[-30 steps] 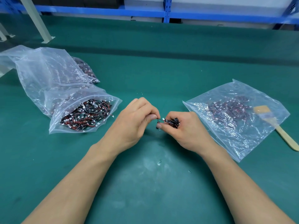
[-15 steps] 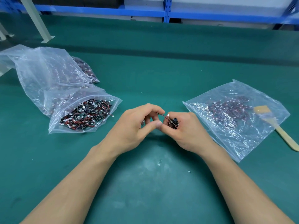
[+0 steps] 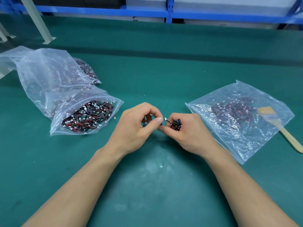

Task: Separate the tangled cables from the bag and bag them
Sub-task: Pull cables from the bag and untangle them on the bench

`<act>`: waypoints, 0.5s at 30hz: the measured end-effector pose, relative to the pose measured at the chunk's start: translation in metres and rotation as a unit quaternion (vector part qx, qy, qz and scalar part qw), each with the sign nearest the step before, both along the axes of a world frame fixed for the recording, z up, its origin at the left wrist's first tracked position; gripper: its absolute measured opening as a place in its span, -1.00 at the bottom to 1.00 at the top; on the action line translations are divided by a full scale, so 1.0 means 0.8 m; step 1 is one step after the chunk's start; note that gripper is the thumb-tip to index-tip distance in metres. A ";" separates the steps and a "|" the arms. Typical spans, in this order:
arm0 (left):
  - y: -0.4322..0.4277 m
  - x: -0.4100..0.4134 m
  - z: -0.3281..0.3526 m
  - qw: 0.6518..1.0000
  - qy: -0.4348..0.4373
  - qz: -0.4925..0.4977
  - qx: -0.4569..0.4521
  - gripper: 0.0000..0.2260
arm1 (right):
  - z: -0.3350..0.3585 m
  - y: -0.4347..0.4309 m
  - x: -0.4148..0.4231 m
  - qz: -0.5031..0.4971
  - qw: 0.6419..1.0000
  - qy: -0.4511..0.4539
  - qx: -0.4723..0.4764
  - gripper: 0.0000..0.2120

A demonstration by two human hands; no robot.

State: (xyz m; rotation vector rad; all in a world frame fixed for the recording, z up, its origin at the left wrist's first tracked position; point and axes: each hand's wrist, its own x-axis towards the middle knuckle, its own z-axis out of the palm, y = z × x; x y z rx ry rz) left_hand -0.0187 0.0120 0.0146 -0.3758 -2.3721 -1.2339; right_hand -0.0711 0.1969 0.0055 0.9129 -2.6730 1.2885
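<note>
An open clear bag (image 3: 65, 128) at the left lies on its side with a tangle of black and red cables (image 3: 88, 118) showing at its mouth. A flatter clear bag (image 3: 246, 138) at the right holds more cables (image 3: 232, 110). Between them, my right hand (image 3: 188, 133) grips a small bunch of cables (image 3: 177, 124). My left hand (image 3: 137, 128) pinches one thin cable with a white connector (image 3: 165, 118) between thumb and fingers, right beside the bunch.
A larger crumpled plastic bag (image 3: 41, 72) and another small cable bag (image 3: 88, 71) sit behind the left bag. A wooden-handled brush (image 3: 288, 138) lies partly under the right bag. Green mat (image 3: 155, 185) covers the table; blue shelving (image 3: 168, 13) runs along the back.
My left hand's fingers have shifted on the single cable, working it away from the bunch in my right hand. Both hands stay in the same place; the bags have not moved.
</note>
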 end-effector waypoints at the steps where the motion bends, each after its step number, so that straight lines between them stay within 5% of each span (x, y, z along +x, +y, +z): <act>1: 0.000 0.000 -0.001 1.000 -0.004 0.000 0.008 -0.97 | 0.000 0.000 0.000 0.001 1.000 0.001 -0.004 -0.69; 10: 0.012 0.001 -0.007 0.986 -0.075 -0.048 0.144 -0.95 | 0.002 -0.002 0.003 0.001 1.000 0.020 0.003 -0.60; 15: 0.012 0.000 -0.007 0.987 -0.073 -0.020 0.142 -0.97 | 0.002 -0.002 0.003 -0.018 0.999 0.019 -0.032 -0.71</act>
